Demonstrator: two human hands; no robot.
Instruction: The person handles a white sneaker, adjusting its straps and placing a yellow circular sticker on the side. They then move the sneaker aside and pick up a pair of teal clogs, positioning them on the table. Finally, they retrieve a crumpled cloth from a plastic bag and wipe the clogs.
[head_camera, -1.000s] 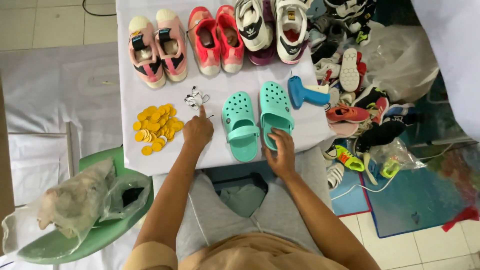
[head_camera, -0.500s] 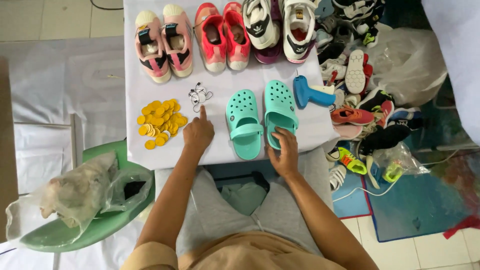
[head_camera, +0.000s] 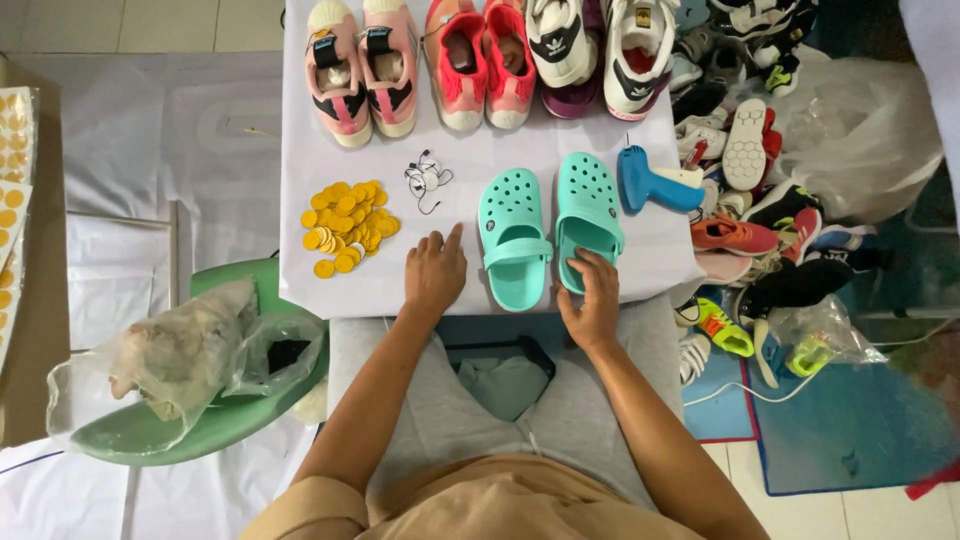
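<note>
On the white counter (head_camera: 620, 265), seen from the head camera, a pair of mint-green clogs (head_camera: 548, 232) lies side by side with toes pointing away from the person. The right hand (head_camera: 592, 295) rests on the heel end of the right-side clog, fingers laid over it but not closed around it, so its grip is loose and open. The left hand (head_camera: 436, 270) lies flat on the counter just beside the left-side clog, palm down, fingers spread, holding nothing. Just beyond the left hand's fingertips sits a small tangle of thin black wire pieces (head_camera: 427, 180), and to its left a heap of round yellow discs (head_camera: 345, 226). A blue handheld tool (head_camera: 655, 182) lies just to the right of the clogs. Along the far edge stand pink sneakers (head_camera: 362, 68), coral-red sneakers (head_camera: 481, 60) and white sneakers (head_camera: 597, 52). Off the counter to the right, a pile of mixed shoes (head_camera: 755, 210) covers the floor. To the left, a green chair (head_camera: 215, 420) carries crumpled clear plastic bags (head_camera: 175, 355).
</note>
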